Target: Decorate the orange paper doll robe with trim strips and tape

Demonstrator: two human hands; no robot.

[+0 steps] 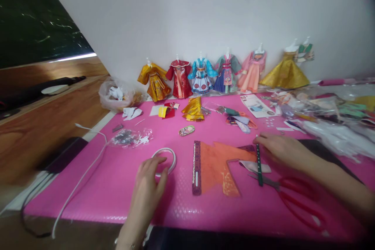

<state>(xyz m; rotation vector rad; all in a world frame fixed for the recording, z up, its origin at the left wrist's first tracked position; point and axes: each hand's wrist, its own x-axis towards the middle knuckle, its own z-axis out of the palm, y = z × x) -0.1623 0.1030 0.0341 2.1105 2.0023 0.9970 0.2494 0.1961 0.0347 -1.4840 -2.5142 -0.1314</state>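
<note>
My left hand (149,181) is over a roll of white tape (175,161), its thumb and forefinger apart across the ring; I cannot tell how firmly they touch it. On the right, my right hand (279,149) pinches the top end of a dark green dotted pencil (259,166). Between the hands lies an orange doll-sized garment piece (212,164) with a dark patterned band (197,185) down its left edge. A small pale fabric piece (249,166) sits partly under the pencil. Red-handled scissors (293,187) lie below my right hand, blades pointing left.
Several doll dresses (201,76) stand along the wall. A gold fabric piece (193,109), an oval patterned clip (186,130) and a printed sheet (258,105) lie on the pink mat (175,215). Plastic bags (336,133) crowd the right; a white cable (84,175) runs down the left.
</note>
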